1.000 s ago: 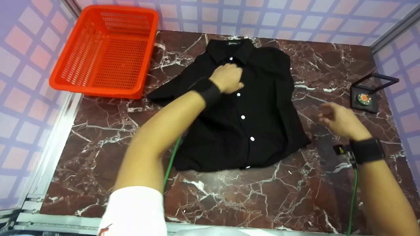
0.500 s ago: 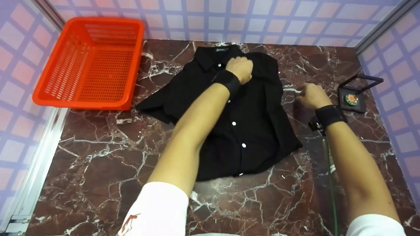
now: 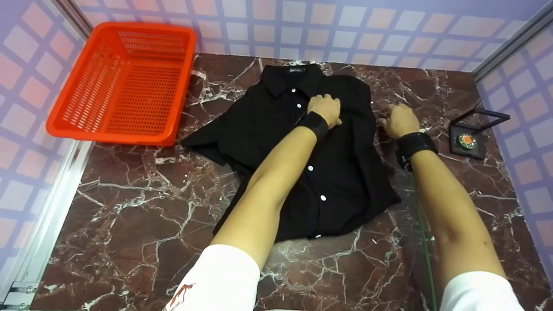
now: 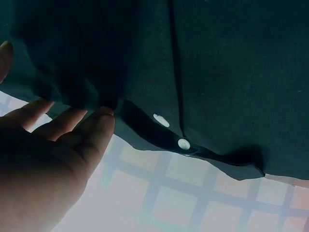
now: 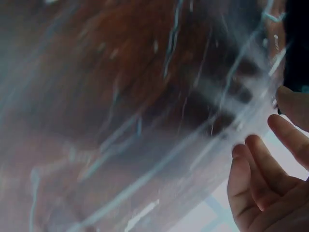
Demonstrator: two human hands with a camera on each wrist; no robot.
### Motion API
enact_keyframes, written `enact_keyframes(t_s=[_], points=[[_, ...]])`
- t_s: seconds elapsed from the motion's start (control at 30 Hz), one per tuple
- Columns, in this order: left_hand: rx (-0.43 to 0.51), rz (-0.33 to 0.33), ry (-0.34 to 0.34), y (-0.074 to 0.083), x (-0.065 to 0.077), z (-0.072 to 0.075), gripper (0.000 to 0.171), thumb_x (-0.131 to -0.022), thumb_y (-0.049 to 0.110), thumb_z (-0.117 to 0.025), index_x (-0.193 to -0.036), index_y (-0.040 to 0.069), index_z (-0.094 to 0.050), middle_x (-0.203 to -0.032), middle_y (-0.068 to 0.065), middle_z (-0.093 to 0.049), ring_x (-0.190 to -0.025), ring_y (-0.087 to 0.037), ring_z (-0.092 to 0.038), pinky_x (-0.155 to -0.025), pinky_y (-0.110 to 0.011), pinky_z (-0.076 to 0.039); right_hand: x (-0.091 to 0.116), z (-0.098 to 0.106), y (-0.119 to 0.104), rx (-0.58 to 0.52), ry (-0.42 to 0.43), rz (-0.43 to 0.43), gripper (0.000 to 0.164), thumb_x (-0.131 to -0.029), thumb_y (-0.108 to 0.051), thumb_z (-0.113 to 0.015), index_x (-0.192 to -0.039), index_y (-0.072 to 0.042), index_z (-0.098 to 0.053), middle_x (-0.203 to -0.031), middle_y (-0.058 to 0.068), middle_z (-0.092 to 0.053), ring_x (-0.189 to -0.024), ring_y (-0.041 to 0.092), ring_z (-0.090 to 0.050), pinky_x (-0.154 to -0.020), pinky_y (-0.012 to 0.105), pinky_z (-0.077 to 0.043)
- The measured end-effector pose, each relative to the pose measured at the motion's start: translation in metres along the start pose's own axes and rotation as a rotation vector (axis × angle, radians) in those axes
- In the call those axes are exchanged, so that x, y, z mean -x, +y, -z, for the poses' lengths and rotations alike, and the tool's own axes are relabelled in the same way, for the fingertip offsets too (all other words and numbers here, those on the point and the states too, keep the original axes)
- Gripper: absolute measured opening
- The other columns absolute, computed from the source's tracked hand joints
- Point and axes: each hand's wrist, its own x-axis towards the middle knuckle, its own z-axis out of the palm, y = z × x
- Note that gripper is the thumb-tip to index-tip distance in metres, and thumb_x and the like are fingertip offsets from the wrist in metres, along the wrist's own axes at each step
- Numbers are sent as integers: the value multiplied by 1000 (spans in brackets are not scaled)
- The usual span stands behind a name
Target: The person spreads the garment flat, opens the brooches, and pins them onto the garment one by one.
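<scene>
A black short-sleeved shirt (image 3: pixel 276 125) with white buttons lies front up on the marble-patterned table, its collar toward the back wall. My left hand (image 3: pixel 325 110) reaches over it and touches the chest, just right of the button row. In the left wrist view the fingers (image 4: pixel 99 130) of that hand press the dark cloth with their tips, the thumb held apart. Beside the shirt's right edge is my right hand (image 3: pixel 399 121), above the table. The right wrist view shows its fingers (image 5: pixel 260 169) loosely bent with nothing between them, near a dark edge of cloth.
An orange-red plastic basket (image 3: pixel 181 86) stands at the back left. On the right sits a small black frame stand (image 3: pixel 468 149) with a round green and orange piece (image 3: pixel 466 141). Patterned walls (image 3: pixel 302 30) enclose the table (image 3: pixel 129 242) behind and at the sides.
My left hand has shifted right and a little down across the shirt's chest. My right hand has moved left, up to the shirt's right edge. The head view has shifted slightly.
</scene>
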Motion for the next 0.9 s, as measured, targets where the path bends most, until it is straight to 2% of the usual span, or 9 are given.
enact_keyframes(t_s=[0.23,0.43,0.63,0.9], points=[[2,20,-33,1,0,-21,82,-81,59,-57,-148,28,-21,-148,-14,-25,-131,-37,-29,-104,-43,-29,-8,-27,0,2,75,34,37,-85,-22,-58,-116,-3,-61,-119,32,-50,-111,50,-40,-93,56,-31],[29,43,-83,4,-3,-21,82,-81,59,-55,-148,31,-17,-154,-12,-11,-138,-38,-15,-107,-44,-24,-12,-28,-8,-59,93,106,40,-81,-14,-53,-114,6,-61,-123,30,-50,-115,48,-37,-97,55,-27],[51,45,-61,1,-6,-20,81,-80,58,-60,-147,31,-23,-153,-12,-13,-137,-38,-16,-107,-43,-25,-18,-26,-24,-124,97,160,40,-85,-18,-54,-113,11,-60,-117,30,-55,-112,46,-42,-99,49,-27],[53,47,14,-1,-3,-19,75,-81,50,-64,-145,31,-31,-151,-11,-22,-135,-38,-24,-103,-43,-32,-25,-22,-40,-288,51,109,38,-89,-23,-56,-123,-5,-55,-110,19,-63,-107,37,-56,-94,46,-40]])
